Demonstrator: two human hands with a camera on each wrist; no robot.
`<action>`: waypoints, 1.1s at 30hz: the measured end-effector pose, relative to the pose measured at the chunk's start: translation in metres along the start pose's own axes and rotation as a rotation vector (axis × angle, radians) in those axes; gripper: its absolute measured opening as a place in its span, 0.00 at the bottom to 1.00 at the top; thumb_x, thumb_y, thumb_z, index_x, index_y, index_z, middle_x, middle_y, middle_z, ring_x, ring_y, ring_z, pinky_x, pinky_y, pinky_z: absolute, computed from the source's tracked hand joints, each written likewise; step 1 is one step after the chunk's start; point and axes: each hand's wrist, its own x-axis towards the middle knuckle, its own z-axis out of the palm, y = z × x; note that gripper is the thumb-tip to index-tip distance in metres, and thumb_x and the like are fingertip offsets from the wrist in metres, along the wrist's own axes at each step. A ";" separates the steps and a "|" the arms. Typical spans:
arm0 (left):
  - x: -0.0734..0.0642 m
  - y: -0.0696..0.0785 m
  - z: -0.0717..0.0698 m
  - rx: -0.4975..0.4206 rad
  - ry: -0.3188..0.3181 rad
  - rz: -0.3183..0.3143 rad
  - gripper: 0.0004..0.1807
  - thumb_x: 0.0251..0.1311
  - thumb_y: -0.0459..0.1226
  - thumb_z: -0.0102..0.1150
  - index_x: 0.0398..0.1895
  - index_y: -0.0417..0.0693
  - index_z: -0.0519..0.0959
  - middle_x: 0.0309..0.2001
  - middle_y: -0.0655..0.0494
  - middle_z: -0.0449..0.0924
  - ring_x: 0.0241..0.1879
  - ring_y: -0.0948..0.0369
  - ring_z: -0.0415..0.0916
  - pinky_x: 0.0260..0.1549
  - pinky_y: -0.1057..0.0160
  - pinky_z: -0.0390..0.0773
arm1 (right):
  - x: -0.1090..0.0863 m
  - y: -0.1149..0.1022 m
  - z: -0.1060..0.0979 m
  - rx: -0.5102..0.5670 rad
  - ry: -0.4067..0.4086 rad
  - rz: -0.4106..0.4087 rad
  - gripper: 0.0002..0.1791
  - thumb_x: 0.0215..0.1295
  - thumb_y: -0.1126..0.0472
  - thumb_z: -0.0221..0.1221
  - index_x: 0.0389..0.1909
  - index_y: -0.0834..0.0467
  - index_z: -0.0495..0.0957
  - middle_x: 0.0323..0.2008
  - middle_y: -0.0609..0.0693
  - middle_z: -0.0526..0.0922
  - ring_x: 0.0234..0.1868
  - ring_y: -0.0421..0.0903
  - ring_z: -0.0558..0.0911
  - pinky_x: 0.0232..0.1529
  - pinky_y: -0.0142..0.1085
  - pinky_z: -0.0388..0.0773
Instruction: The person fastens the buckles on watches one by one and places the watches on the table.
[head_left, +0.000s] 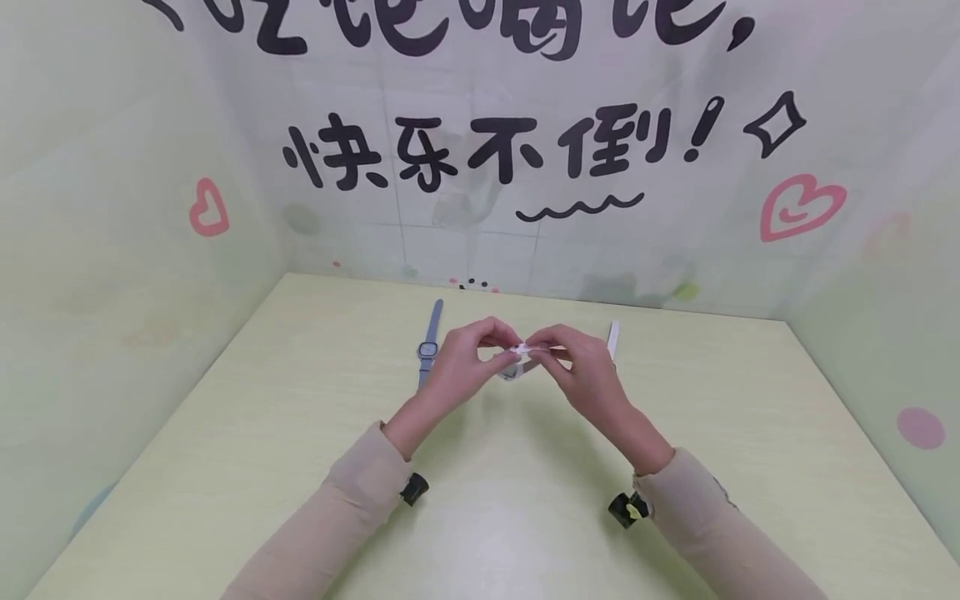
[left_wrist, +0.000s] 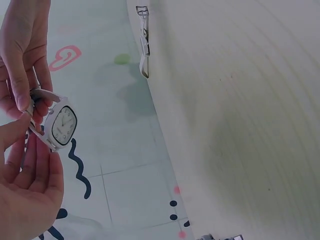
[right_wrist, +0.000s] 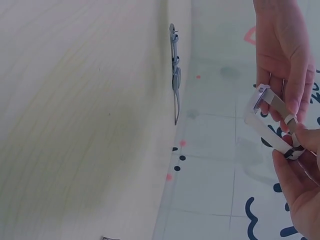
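A white wristwatch [left_wrist: 62, 125] with a rounded-square dial is held up over the table, its strap bent into a loop. My left hand [head_left: 465, 358] pinches the strap near its ends between thumb and fingers. Opposite it, my right hand [head_left: 583, 362] pinches the strap too, and the fingertips of both hands nearly meet. In the right wrist view the strap [right_wrist: 272, 132] shows its band running down to the fingers, which partly hide the buckle area. The watch's dial faces away from the hands.
On the pale table [head_left: 487, 517], a blue-grey watch [head_left: 427, 350] lies beyond the left hand. Another white watch [head_left: 613, 337] lies beyond the right hand, partly hidden by it. A printed backdrop [head_left: 465, 225] stands along the table's far edge, with side panels left and right.
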 end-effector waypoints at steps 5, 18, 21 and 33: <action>0.000 0.001 0.001 -0.014 0.007 0.012 0.08 0.61 0.34 0.67 0.42 0.45 0.82 0.42 0.52 0.87 0.46 0.57 0.84 0.54 0.58 0.83 | -0.001 -0.004 0.000 0.017 -0.017 0.081 0.10 0.64 0.66 0.65 0.44 0.63 0.78 0.40 0.55 0.87 0.44 0.50 0.88 0.45 0.42 0.87; 0.004 0.009 -0.005 -0.118 0.054 -0.059 0.09 0.60 0.33 0.68 0.43 0.43 0.83 0.42 0.48 0.87 0.44 0.55 0.85 0.42 0.65 0.86 | -0.007 0.004 -0.004 0.104 0.090 -0.056 0.23 0.55 0.73 0.69 0.53 0.66 0.78 0.52 0.58 0.83 0.55 0.52 0.83 0.55 0.39 0.83; 0.005 0.008 -0.007 -0.133 0.061 -0.085 0.09 0.60 0.34 0.68 0.43 0.44 0.83 0.41 0.49 0.87 0.43 0.56 0.85 0.39 0.66 0.83 | -0.008 0.005 -0.004 0.115 0.097 -0.089 0.26 0.53 0.73 0.70 0.55 0.66 0.78 0.55 0.58 0.82 0.57 0.53 0.81 0.56 0.39 0.82; 0.008 0.004 -0.010 -0.417 0.025 -0.295 0.12 0.63 0.33 0.64 0.48 0.37 0.80 0.46 0.42 0.86 0.43 0.56 0.85 0.46 0.59 0.86 | -0.010 0.005 -0.004 0.066 0.017 -0.147 0.41 0.47 0.69 0.76 0.65 0.67 0.71 0.64 0.60 0.77 0.65 0.55 0.75 0.64 0.41 0.76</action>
